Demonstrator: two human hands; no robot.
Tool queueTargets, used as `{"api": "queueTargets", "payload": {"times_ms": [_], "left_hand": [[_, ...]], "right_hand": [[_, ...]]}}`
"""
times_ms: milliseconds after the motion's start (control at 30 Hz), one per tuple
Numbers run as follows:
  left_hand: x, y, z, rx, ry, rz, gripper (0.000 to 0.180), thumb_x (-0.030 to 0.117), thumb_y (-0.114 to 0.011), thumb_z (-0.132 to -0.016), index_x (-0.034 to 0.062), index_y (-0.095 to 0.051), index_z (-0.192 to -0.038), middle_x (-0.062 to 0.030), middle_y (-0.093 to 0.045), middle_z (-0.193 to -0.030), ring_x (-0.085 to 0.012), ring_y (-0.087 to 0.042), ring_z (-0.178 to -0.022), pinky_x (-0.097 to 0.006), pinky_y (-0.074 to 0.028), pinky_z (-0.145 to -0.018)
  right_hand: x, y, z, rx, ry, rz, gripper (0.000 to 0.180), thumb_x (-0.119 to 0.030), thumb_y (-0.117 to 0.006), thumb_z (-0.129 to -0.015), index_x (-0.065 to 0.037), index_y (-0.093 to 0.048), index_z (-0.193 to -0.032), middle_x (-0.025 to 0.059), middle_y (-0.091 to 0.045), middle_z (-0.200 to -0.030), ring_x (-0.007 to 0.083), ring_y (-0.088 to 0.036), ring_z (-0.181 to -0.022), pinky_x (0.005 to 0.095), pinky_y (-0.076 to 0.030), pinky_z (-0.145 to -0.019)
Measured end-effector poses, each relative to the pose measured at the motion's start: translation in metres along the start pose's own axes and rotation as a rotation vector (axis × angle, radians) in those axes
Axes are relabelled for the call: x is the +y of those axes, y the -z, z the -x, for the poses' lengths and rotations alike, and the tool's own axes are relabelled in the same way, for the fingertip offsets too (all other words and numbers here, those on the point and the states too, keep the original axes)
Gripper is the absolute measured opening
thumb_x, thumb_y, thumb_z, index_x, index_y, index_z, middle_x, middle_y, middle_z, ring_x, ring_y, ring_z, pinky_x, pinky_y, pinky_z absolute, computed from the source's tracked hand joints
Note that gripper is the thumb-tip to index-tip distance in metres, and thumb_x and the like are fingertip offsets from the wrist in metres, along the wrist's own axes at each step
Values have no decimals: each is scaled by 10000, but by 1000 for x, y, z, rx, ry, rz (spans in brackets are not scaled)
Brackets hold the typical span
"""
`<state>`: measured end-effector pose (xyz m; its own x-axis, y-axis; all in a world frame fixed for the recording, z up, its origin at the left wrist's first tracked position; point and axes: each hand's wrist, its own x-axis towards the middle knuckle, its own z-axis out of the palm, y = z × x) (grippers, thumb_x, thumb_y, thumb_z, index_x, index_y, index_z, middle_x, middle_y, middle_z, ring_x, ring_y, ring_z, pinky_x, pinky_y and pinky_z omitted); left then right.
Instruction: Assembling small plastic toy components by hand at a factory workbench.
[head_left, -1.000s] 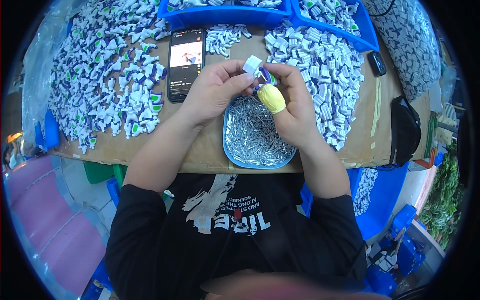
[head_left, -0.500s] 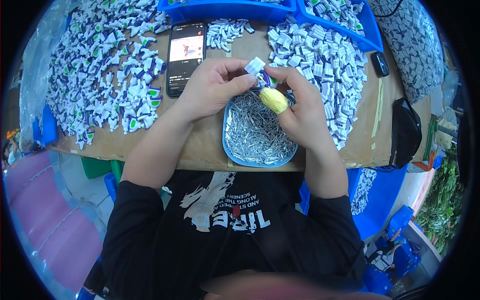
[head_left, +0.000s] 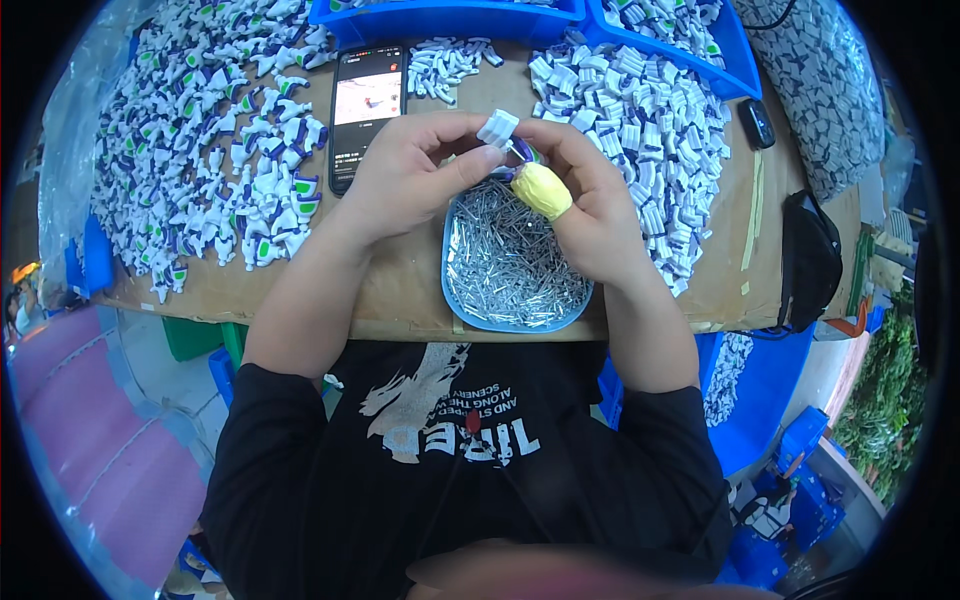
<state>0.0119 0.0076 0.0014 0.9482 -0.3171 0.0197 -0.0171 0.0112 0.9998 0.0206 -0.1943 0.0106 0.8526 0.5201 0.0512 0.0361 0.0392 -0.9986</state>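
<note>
Above a light-blue tub full of small metal pins, my two hands meet. My left hand pinches a white ribbed plastic piece between thumb and fingers. My right hand, its thumb in a yellow wrap, grips a small white, purple and green plastic figure part, mostly hidden by fingers. A thin metal pin shows between the two hands; I cannot tell whether it joins the pieces.
White-purple-green figure parts cover the table's left. White ribbed pieces are heaped at right, below a blue bin. A phone lies behind my left hand. A black pouch and small black device sit far right.
The white ribbed piece has tilted and moved slightly left and down toward me. Both hands stay close together with their grips kept.
</note>
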Motion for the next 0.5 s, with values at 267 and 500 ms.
{"api": "queueTargets", "payload": {"times_ms": [267, 500], "left_hand": [[-3, -1, -1, 11, 104, 291, 282, 184, -600, -927, -24, -622, -1117, -64, -659, -973, -103, -613, -871, -248, -491, -805], [-3, 3, -1, -78, 190, 374, 230, 179, -597, -912, -5, -640, -1044, -56, -670, -887, -105, -621, -815, -234, -487, -748]], "right_hand": [[-1, 0, 2, -1, 24, 86, 342, 14, -527, -902, 0, -494, -1241, 70, -560, -1114, 130, -543, -1013, 265, -427, -878], [-6, -4, 3, -23, 95, -31, 296, -3, -522, -915, -15, -489, -1209, 83, -561, -1113, 139, -547, -1004, 276, -429, -872]]}}
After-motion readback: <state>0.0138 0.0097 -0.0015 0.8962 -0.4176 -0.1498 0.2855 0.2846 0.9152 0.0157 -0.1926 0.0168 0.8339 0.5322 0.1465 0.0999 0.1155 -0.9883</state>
